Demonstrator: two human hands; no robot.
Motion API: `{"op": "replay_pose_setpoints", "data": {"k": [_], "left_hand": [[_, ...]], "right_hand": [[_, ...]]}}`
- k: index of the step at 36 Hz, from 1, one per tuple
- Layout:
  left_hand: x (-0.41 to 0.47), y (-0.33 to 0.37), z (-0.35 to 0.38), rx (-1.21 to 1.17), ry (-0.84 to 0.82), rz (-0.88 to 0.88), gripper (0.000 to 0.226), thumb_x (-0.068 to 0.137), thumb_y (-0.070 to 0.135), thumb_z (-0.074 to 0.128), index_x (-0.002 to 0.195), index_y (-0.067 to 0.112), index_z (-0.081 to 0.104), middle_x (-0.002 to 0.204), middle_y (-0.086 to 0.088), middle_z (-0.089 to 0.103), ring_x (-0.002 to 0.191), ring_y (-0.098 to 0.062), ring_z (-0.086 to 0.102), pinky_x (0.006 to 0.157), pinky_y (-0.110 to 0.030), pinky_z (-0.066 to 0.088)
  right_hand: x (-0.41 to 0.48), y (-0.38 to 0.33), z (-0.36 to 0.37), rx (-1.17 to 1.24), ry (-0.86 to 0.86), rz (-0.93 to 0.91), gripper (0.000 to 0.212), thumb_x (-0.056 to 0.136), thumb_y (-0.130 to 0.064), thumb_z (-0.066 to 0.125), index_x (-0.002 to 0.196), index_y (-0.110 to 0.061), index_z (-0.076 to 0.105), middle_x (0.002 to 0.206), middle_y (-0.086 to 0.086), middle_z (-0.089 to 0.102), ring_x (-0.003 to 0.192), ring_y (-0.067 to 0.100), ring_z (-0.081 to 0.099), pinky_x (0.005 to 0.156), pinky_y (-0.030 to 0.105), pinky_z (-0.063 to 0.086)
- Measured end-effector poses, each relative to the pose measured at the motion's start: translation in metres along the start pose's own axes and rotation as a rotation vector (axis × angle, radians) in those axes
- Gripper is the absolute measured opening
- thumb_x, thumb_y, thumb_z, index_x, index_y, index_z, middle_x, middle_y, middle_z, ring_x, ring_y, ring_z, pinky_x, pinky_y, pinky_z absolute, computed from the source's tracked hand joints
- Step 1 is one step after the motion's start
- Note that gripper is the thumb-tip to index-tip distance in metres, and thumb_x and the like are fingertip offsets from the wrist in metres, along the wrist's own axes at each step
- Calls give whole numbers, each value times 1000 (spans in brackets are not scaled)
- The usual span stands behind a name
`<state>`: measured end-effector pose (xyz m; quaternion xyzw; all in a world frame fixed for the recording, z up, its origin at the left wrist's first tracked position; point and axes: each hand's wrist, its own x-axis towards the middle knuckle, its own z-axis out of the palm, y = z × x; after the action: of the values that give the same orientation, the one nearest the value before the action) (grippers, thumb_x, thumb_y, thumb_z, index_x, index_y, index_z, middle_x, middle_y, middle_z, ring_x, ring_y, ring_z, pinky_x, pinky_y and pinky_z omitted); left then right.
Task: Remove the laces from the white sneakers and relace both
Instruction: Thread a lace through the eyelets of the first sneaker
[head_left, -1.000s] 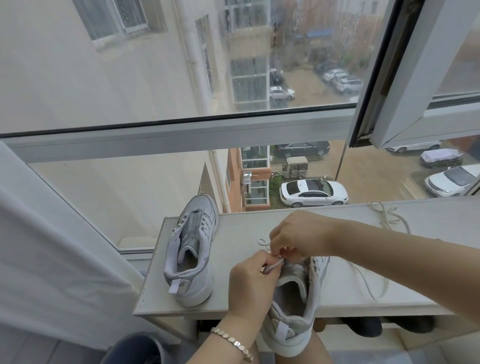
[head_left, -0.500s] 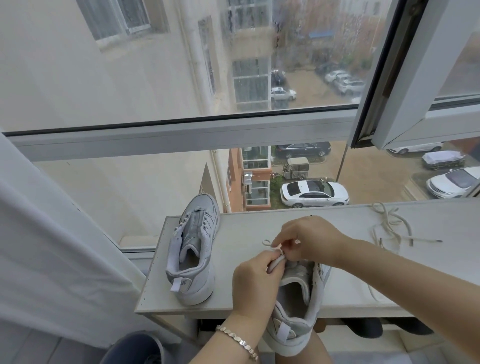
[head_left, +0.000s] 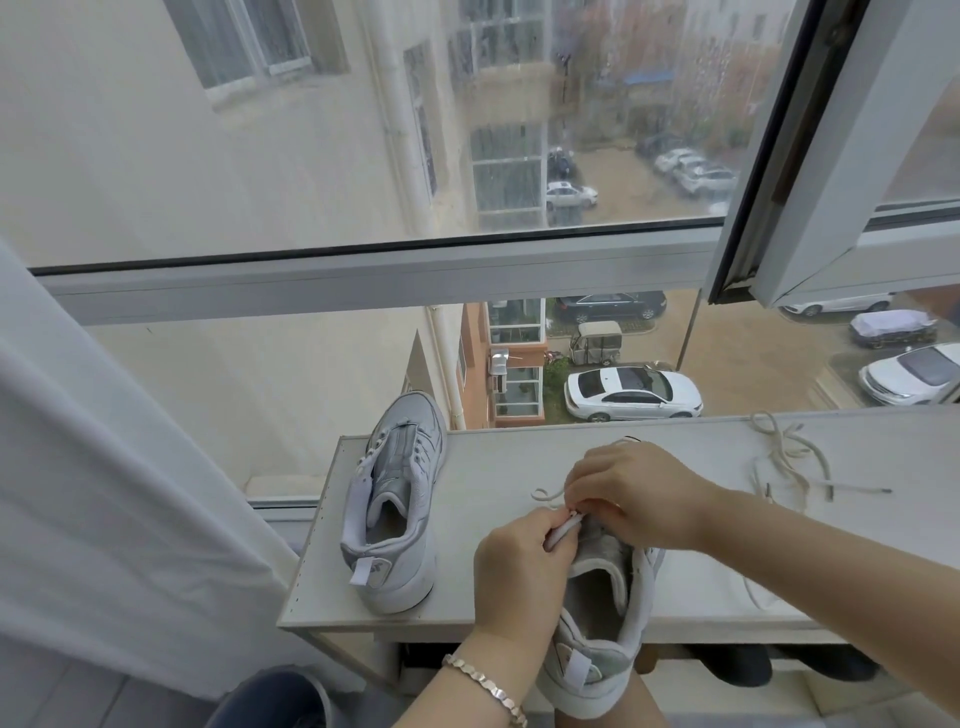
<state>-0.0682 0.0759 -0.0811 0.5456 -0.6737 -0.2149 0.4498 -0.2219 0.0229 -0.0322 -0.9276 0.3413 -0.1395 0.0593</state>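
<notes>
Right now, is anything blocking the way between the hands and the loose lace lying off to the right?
Nothing visible. The loose lace lies in the open on the shelf top, beyond the right hand. Both hands, with the left hand, are busy at the near sneaker.

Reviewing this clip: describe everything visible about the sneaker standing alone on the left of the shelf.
The left sneaker is white with grey panels, of what looks like leather. It stands upright on its sole at the left end of the pale shelf, toe toward the window, heel toward the person. A white pull tab hangs at the heel. Its eyelets look empty, the tongue exposed. Neither hand touches it.
</notes>
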Motion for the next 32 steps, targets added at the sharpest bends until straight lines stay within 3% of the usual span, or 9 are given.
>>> {"op": "replay_pose_setpoints", "data": {"k": [3, 8, 12, 16, 18, 20, 23, 28, 32], "left_hand": [[1, 2, -1, 10, 12, -16, 7, 82, 17, 71, 78, 12, 74, 60, 1, 65, 54, -4, 48, 52, -7, 36], [3, -1, -1, 17, -10, -95, 12, 83, 17, 69, 76, 7, 71, 65, -6, 67, 60, -21, 58, 57, -25, 45], [2, 0, -2, 70, 6, -60, 12, 82, 18, 71, 76, 7, 72, 63, -4, 67, 57, -20, 59, 56, -27, 47], [1, 1, -3, 99, 15, -13, 9, 81, 16, 72, 75, 9, 72, 60, -2, 66, 53, -19, 58, 51, -28, 48], [4, 0, -5, 89, 23, -43, 11, 82, 16, 70, 74, 9, 72, 60, -2, 65, 54, -19, 58, 52, -30, 48], [7, -2, -6, 85, 54, -69, 14, 82, 15, 70, 70, 9, 69, 59, -2, 63, 54, -19, 56, 51, -30, 47], [11, -3, -5, 139, 86, -45, 15, 80, 10, 71, 66, 8, 67, 56, -3, 61, 51, -20, 54, 48, -27, 42], [14, 1, -3, 186, 93, -8, 11, 74, 5, 74, 66, 9, 68, 58, -1, 63, 52, -19, 57, 46, -21, 41], [14, 1, -5, 185, 78, -2, 7, 77, 8, 72, 71, 8, 70, 64, -4, 66, 58, -21, 61, 51, -27, 48]], "right_hand": [[-3, -7, 6, -8, 160, -19, 23, 58, 9, 74, 70, -11, 71, 74, -3, 69, 68, 20, 64, 54, 24, 51], [2, -34, -3, 85, 437, 17, 12, 75, 6, 61, 75, -4, 68, 74, 3, 66, 70, 17, 59, 63, 20, 47], [9, -57, -38, 573, 717, 133, 19, 88, -4, 45, 82, -6, 63, 73, 1, 66, 73, 10, 63, 71, 22, 52], [3, -46, -75, 1072, 936, 273, 32, 89, -9, 46, 73, -26, 68, 60, -6, 60, 52, 12, 56, 53, 21, 49], [-4, -33, -76, 966, 836, 505, 41, 92, -6, 47, 64, -27, 69, 53, -7, 54, 46, 9, 42, 46, 19, 35], [-12, -21, -66, 644, 457, 782, 38, 93, -12, 52, 63, -26, 69, 58, -6, 61, 45, 9, 38, 44, 19, 32], [-21, -20, -42, 268, -68, 899, 17, 90, -36, 56, 93, -24, 68, 90, -4, 69, 66, 4, 52, 55, 13, 38], [-5, -36, -16, 112, -75, 774, 37, 88, -53, 50, 119, -34, 57, 105, -11, 64, 102, 11, 50, 77, 26, 39], [14, -35, 1, -160, -181, 581, 32, 95, -40, 42, 105, -17, 61, 109, 0, 62, 110, 21, 44, 80, 28, 29]]}}
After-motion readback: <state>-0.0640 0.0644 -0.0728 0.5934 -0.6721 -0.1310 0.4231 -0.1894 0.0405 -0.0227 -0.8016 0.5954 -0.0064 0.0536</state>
